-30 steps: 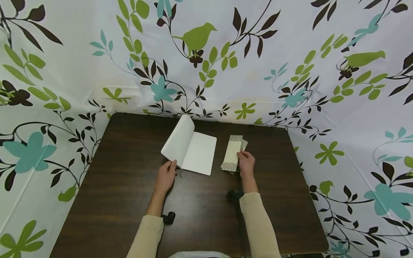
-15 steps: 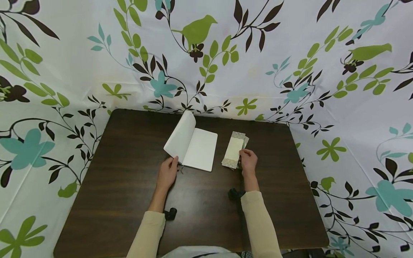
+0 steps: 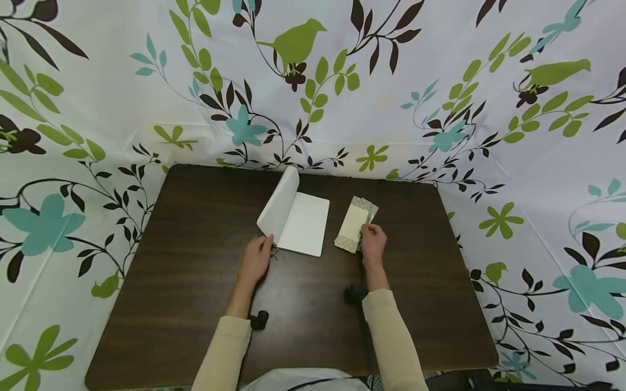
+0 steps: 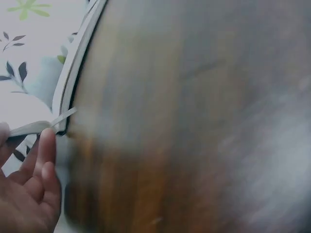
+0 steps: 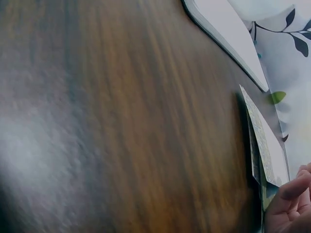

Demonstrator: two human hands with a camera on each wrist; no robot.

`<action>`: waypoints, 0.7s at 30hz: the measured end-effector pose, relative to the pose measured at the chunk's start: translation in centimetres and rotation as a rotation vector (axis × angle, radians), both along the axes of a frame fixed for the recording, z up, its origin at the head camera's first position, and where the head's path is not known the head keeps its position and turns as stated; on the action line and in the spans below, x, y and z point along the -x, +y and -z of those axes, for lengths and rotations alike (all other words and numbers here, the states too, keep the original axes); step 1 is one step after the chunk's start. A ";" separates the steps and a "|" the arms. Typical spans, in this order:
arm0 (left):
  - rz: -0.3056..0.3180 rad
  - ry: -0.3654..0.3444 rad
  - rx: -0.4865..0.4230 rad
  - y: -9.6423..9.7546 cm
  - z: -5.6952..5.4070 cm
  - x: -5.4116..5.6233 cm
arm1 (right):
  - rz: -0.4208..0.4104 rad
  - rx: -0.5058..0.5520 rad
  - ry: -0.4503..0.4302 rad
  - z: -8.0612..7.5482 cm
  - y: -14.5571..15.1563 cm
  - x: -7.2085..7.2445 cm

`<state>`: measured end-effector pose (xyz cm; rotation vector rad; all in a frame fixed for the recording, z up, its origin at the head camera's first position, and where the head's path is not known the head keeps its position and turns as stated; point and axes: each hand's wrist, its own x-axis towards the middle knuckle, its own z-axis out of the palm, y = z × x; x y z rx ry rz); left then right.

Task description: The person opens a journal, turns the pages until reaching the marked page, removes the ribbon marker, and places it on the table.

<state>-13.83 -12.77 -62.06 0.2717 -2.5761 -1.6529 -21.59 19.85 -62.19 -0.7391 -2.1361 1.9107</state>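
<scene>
An open notebook (image 3: 304,224) with blank white pages lies on the dark wooden table. Its left half stands raised and tilted, and my left hand (image 3: 256,257) grips that half at its lower edge. In the left wrist view the fingers (image 4: 47,145) hold it from below, beside a pale ribbon end (image 4: 65,116). To the right of the notebook are a few overlapping paper cards (image 3: 353,221), cream with patterned ends. My right hand (image 3: 374,243) pinches them at their right edge. The right wrist view shows the cards (image 5: 267,145) edge-on, tilted above the table, with a greenish piece behind.
The brown table (image 3: 186,304) reaches back to a white curtain (image 3: 381,114) printed with leaves and birds. Dark wrist-worn devices (image 3: 259,320) sit at both wrists. A white cloth (image 3: 303,378) shows at the near table edge.
The notebook's raised left half has swung more upright, toward the right page, with my left hand moving slightly right. In my right hand the cards have turned a little, their far ends now further right.
</scene>
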 end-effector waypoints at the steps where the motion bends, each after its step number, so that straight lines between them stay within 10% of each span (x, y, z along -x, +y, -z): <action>1: -0.002 0.027 0.035 0.1 0.0 -0.1 | -0.009 -0.008 0.006 0.1 -0.3 0.0; 10: -0.043 0.127 0.405 1.6 -0.8 -1.1 | -0.125 -0.135 0.203 -0.3 -2.5 -0.2; 21: 0.111 0.136 0.742 2.7 -0.7 -0.2 | -0.178 -0.324 0.204 -0.3 -2.9 -0.5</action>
